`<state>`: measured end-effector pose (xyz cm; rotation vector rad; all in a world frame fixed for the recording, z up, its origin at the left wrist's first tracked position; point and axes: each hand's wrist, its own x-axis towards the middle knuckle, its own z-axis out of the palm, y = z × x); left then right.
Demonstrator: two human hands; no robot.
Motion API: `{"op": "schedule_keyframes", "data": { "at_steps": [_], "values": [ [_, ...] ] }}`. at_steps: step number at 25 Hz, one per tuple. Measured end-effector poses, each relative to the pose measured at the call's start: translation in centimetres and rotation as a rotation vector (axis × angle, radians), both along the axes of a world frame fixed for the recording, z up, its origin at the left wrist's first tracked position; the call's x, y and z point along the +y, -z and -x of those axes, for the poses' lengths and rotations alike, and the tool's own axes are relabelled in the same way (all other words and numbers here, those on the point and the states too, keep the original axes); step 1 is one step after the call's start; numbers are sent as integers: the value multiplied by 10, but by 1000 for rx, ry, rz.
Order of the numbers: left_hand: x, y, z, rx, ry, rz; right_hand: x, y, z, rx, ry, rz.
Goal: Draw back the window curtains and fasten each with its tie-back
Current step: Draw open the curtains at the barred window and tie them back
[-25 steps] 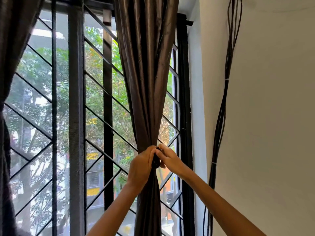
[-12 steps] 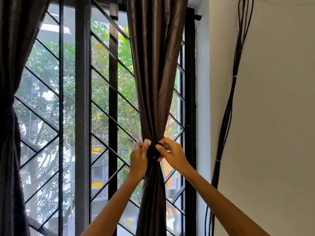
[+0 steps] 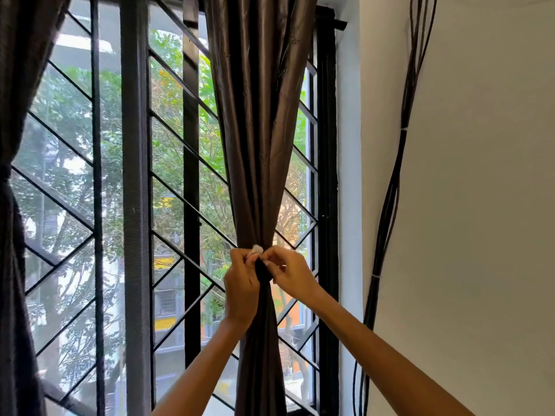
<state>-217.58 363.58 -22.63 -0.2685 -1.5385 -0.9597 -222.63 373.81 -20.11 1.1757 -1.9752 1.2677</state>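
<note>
The right brown curtain [image 3: 258, 121] hangs gathered into a narrow bunch in front of the window. A dark tie-back [image 3: 264, 270] wraps the bunch at its waist, with a small white end [image 3: 257, 249] showing at the top. My left hand [image 3: 241, 288] pinches the tie-back's white end from the left. My right hand [image 3: 289, 273] pinches the band from the right, fingertips meeting the left hand's. The left curtain [image 3: 13, 235] hangs at the frame's left edge, drawn in at about mid height.
Black diagonal window grilles [image 3: 180, 187] and a thick grey frame post [image 3: 135, 205] stand behind the curtain. A bundle of black cables [image 3: 390, 205] runs down the cream wall [image 3: 480, 205] on the right.
Both hands shifted on the tie-back and came closer together; the white end has come out at the left hand's fingertips. The view has moved slightly.
</note>
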Motion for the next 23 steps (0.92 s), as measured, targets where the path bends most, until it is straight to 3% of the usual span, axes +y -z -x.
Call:
{"op": "schedule_keyframes", "data": {
  "at_steps": [5,10,13,16,19,23],
  "values": [
    [-7,-3,0,-107,-36,32,3,9,-6,94,11,-127],
    [-16,-11,-5,-244,-282,374,3,-5,-1,163,57,-348],
    [-12,-21,-8,-421,-250,286,4,-5,-1,211,69,-409],
    [-6,-34,-15,-525,-292,255,0,12,-6,308,148,-249],
    [-8,-42,-22,-601,-318,306,-2,28,-4,703,400,-152],
    [-8,-41,-24,-623,-278,223,-3,26,-4,1099,523,-270]
  ]
}}
